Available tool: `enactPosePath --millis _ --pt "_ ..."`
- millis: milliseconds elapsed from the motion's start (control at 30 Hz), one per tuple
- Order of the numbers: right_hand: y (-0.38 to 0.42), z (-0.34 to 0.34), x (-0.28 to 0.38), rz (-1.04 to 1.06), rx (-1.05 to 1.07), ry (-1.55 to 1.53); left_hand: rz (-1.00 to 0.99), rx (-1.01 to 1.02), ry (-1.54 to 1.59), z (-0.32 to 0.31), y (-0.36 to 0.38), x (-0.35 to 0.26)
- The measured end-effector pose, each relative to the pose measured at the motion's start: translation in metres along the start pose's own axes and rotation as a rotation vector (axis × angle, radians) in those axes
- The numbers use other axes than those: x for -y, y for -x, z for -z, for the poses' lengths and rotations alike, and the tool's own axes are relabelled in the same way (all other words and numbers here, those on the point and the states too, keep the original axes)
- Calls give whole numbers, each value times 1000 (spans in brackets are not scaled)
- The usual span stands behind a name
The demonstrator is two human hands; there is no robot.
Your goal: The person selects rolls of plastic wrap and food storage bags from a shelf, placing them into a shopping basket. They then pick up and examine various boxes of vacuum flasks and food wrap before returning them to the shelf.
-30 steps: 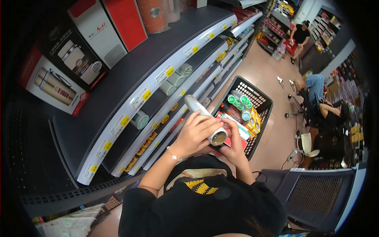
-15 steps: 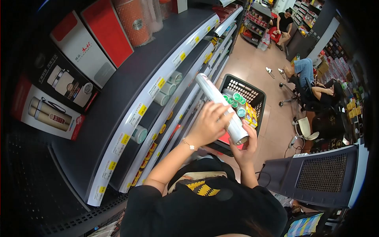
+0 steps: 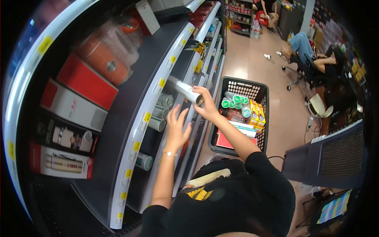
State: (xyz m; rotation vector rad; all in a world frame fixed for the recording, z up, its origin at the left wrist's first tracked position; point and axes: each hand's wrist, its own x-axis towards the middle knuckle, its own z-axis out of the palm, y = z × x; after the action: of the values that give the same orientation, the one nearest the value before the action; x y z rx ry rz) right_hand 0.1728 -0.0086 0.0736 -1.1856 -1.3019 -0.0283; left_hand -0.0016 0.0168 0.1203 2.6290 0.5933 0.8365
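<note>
My right hand (image 3: 206, 104) is closed around the near end of a long white roll (image 3: 185, 91). The roll's far end reaches into the second shelf level and is blurred. My left hand (image 3: 177, 128), with a bracelet on the wrist, is in front of the same level with fingers spread, touching nothing I can see. Deeper on that level lie several similar rolls with pale ends, one roll (image 3: 158, 124) just left of my left hand's fingers and another roll (image 3: 144, 161) lower down.
A black shopping basket (image 3: 265, 118) on the floor holds green-ended cylinders (image 3: 237, 98), yellow boxes (image 3: 256, 114) and a red box (image 3: 235, 141). Boxed flasks (image 3: 63, 162) stand on the upper shelf. A grey slatted appliance (image 3: 316, 158) is at right. Other people sit farther back.
The roll has moved from above the basket leftward to the shelf, in my right hand. My left hand has let go of it. The view has shifted, showing more of the basket.
</note>
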Motion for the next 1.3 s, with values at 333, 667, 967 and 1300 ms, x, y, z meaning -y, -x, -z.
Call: enactPosePath --millis 333,667,967,1300 --pt "-22 -63 -59 -262 225 71 351 111 -336 2 -30 69" --pt "-55 -74 -63 -242 332 146 417 191 -370 -6 -25 87" --pt "-58 -94 -63 -417 365 68 454 191 -324 -4 -23 85" --pt "-50 -93 -84 -161 418 66 416 159 -343 -3 -22 85"
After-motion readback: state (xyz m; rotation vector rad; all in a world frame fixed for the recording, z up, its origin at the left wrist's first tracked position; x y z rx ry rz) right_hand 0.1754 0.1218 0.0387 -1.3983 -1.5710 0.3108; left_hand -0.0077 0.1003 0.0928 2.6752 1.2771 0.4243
